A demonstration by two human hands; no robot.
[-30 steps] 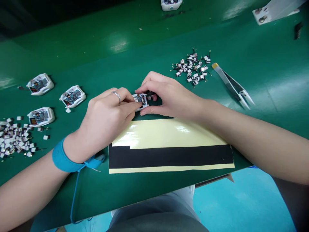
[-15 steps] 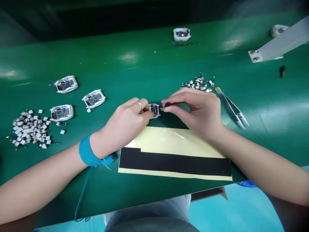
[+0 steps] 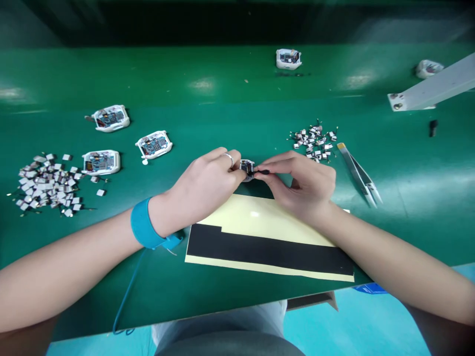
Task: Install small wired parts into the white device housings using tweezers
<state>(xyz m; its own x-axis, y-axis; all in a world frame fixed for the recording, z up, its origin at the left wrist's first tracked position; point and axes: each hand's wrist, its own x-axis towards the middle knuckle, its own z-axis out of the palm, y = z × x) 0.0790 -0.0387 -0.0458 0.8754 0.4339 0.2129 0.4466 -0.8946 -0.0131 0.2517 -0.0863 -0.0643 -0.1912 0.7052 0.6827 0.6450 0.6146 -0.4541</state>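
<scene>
My left hand, with a ring and a teal wrist strap, is closed on a small white watch housing with a circuit board inside. Its fingers cover the housing's left part. My right hand pinches a small dark piece between thumb and fingertips, right at the housing's right edge. What the piece is exactly, and whether it touches the board, I cannot make out. Just below both hands lies a yellow backing sheet with a black strip on it.
Three open white housings with boards, one of them nearest, lie at left beside a pile of small white wired parts. A smaller pile and tweezers lie at right. Another housing and a metal bracket stand farther back.
My right fingertips have come closer to the housing's right edge, and the dark piece now lies flatter between them. The left hand keeps its hold. The whole view has shifted slightly.
</scene>
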